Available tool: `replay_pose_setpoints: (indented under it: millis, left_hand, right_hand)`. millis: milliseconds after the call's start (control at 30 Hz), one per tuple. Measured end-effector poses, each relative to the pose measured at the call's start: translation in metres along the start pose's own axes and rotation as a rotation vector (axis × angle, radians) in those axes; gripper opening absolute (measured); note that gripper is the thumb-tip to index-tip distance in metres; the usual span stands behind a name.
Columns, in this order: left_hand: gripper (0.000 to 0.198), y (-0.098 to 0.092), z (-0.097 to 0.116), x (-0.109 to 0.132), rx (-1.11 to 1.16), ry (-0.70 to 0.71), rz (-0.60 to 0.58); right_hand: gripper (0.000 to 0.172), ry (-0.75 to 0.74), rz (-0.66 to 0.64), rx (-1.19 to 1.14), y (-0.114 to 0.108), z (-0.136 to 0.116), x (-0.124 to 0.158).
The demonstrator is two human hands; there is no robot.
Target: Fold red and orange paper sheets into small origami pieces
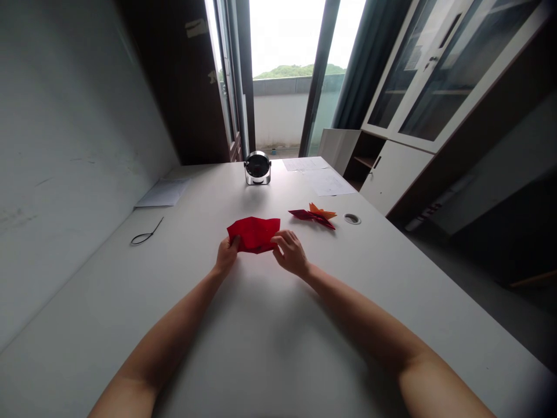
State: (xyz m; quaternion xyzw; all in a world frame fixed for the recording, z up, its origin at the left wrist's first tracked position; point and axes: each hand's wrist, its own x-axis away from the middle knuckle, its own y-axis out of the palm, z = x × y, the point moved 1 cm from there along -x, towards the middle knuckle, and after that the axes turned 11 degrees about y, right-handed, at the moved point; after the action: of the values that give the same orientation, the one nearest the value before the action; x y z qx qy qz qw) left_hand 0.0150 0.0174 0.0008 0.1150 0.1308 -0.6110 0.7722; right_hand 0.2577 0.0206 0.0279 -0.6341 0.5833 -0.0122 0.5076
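Observation:
A creased sheet of red paper [253, 233] lies on the white table [261, 337], partly folded. My left hand [226, 255] pinches its left edge with closed fingers. On the other side, my right hand [290, 251] grips the paper's right edge, fingers curled over it. Both forearms reach in from the bottom of the view. To the right of the sheet lie two finished folded paper shapes, one dark red [310, 216] and one orange [321, 211], touching each other.
A small round desk fan [257, 168] stands at the far middle of the table. White sheets [163, 193] lie far left and more paper [326, 183] far right. A black cable tie [145, 234] lies left. A cable grommet [352, 219] sits right of the shapes. Cabinets stand right.

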Motion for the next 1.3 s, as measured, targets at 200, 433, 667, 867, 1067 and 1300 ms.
replay_pose_setpoints:
  millis: [200, 433, 667, 867, 1067, 1300]
  left_hand:
    - [0.038, 0.001, 0.01, 0.006, -0.113, 0.088, 0.005]
    - [0.043, 0.004, 0.022, 0.013, -0.396, 0.209, -0.037]
    - [0.035, 0.005, 0.036, 0.019, -0.62, 0.339, -0.137]
    - [0.033, 0.006, 0.042, 0.021, -0.594, 0.368, -0.126]
    - [0.032, 0.004, 0.037, 0.018, -0.469, 0.279, 0.084]
    - [0.037, 0.003, 0.02, 0.015, -0.308, 0.18, 0.113]
  right_hand:
    - [0.017, 0.103, -0.045, 0.138, 0.009, -0.002, -0.003]
    - [0.023, 0.358, -0.177, 0.013, 0.013, -0.003, -0.004]
    - [0.022, 0.592, -0.267, -0.185, 0.022, 0.0, -0.004]
    - [0.017, 0.611, -0.269, -0.282, 0.023, -0.002, -0.003]
    - [0.017, 0.542, -0.315, -0.294, 0.028, -0.01, 0.001]
    - [0.016, 0.465, -0.261, -0.271, 0.025, -0.019, 0.004]
